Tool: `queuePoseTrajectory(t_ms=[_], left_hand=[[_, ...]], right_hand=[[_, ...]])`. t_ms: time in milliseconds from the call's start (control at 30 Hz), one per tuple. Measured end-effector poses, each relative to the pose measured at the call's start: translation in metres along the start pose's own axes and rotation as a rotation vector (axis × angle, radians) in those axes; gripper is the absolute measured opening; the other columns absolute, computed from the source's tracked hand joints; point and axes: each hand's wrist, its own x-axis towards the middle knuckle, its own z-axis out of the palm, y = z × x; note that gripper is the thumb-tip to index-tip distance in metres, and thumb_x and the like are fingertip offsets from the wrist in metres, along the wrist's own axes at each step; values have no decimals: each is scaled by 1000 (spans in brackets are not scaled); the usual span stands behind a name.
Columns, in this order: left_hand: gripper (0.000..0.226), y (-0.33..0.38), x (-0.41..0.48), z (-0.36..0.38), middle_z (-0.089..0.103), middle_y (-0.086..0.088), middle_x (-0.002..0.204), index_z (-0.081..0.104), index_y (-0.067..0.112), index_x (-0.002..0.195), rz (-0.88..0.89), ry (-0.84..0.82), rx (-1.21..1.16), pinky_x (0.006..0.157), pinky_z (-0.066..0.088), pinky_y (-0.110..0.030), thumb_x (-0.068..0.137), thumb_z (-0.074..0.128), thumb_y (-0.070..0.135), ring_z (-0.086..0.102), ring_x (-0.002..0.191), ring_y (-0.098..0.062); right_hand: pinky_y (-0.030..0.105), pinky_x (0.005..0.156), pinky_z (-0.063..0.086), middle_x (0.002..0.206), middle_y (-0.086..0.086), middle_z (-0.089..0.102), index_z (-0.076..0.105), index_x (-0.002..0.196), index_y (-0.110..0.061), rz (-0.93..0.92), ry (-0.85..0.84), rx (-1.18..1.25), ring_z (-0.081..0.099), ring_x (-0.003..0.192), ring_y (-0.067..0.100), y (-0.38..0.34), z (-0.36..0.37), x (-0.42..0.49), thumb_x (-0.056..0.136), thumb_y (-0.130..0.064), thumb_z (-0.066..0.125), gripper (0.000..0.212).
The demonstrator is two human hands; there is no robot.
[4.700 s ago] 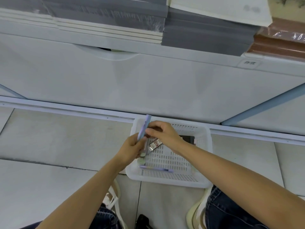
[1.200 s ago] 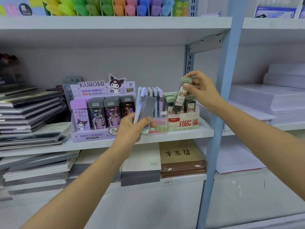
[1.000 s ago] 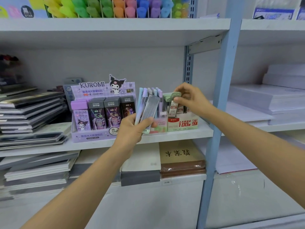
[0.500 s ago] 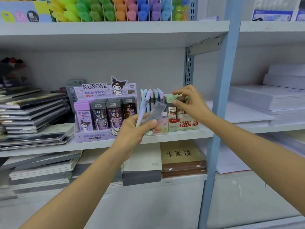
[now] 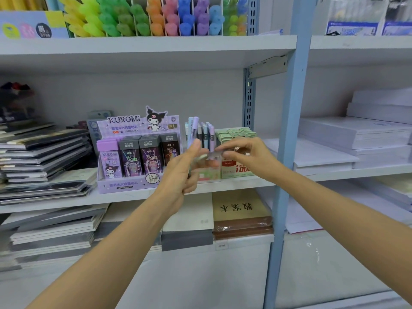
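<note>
Two hands meet in front of the middle shelf [image 5: 133, 196], close together at chest height. The left hand [image 5: 181, 172] has its fingers curled round a pale lilac pen [image 5: 193, 130], which stands nearly upright and pokes out of the fist towards twelve o'clock, thumb pressed along its side. The right hand [image 5: 245, 157] comes in from three o'clock with thumb and forefinger pinched on the end of a slim grey lead case [image 5: 210, 155]; its other fingers are bent loosely underneath.

The case lies roughly level between the two hands, its green-capped end against the left fingers. The picture is smeared here, so I cannot tell whether the left hand also grips that end or only touches it.

At nine o'clock from the hands stands a purple Kuromi display box [image 5: 138, 152] with dark lead packs in a row. Just behind the hands, at twelve o'clock, pastel pens stand upright in a holder [image 5: 206, 132], and beside them at one o'clock sits a carton [image 5: 236, 132] filled with green-capped cases. Bright highlighters [image 5: 156, 18] fill the shelf above. Dark notebooks [image 5: 44, 157] are stacked far out at nine o'clock, and white paper [image 5: 356, 139] is piled at three o'clock, beyond a blue post [image 5: 289, 130].
</note>
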Motion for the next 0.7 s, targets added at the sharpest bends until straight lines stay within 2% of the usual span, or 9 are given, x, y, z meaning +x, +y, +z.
queuePoseTrajectory(t_ms=[100, 200, 267, 367, 433, 500, 600, 700], left_hand=[[49, 1, 0, 0, 74, -8, 97, 75, 25, 94, 66, 3, -2, 34, 18, -15, 73, 59, 66, 18, 33, -5], [51, -1, -1, 1, 72, -9, 89, 74, 17, 94, 92, 84, -17, 34, 19, -15, 72, 63, 62, 20, 34, -6], [34, -4, -1, 2, 71, -7, 82, 72, 13, 92, 85, 168, 52, 35, 22, -15, 77, 71, 43, 27, 34, -4], [10, -8, 1, 2, 70, 4, 67, 70, 11, 85, 95, 252, 128, 37, 30, -10, 85, 71, 21, 43, 34, 1], [10, -9, 2, 4, 68, 8, 59, 69, 9, 79, 106, 232, 155, 38, 33, -5, 86, 69, 16, 47, 35, 3], [11, -11, 2, 8, 67, 9, 55, 68, 7, 77, 88, 184, 187, 39, 34, -3, 86, 70, 14, 48, 35, 4], [11, -14, 1, 10, 59, 14, 48, 68, 9, 81, 53, 139, 231, 38, 31, -6, 87, 69, 19, 43, 34, 1], [20, -13, 3, 4, 43, 15, 45, 64, 9, 95, 17, 143, 175, 36, 26, -12, 90, 65, 28, 29, 36, -1]], right_hand=[[16, 69, 52, 93, -13, 74, 72, 102, -29, 31, -17, 78, 68, 84, 6, -3, 3, -5, 88, -15, 68, 21], [21, 69, 56, 99, -5, 75, 71, 105, -25, 70, -62, 213, 72, 86, 16, -6, 6, -11, 89, -13, 66, 20], [23, 66, 55, 96, -2, 75, 71, 104, -25, 105, -84, 187, 72, 83, 17, -7, 6, -13, 90, -16, 65, 18], [20, 70, 53, 98, -6, 74, 70, 105, -27, 110, -198, 158, 68, 85, 9, -12, 5, -14, 91, -25, 63, 16], [23, 76, 55, 107, -4, 71, 64, 117, -25, 84, -150, 193, 67, 96, 10, -18, 7, -11, 90, -31, 60, 28], [30, 79, 58, 108, 7, 69, 59, 124, -24, 69, -84, 236, 67, 98, 19, -23, 9, -6, 90, -24, 62, 33], [28, 75, 58, 95, 8, 70, 63, 115, -25, 52, -98, 143, 68, 86, 15, -27, 4, 3, 91, -13, 63, 27], [22, 72, 54, 97, -3, 70, 61, 110, -23, 76, 76, 156, 68, 87, 10, -24, -18, 11, 93, -12, 59, 20]])
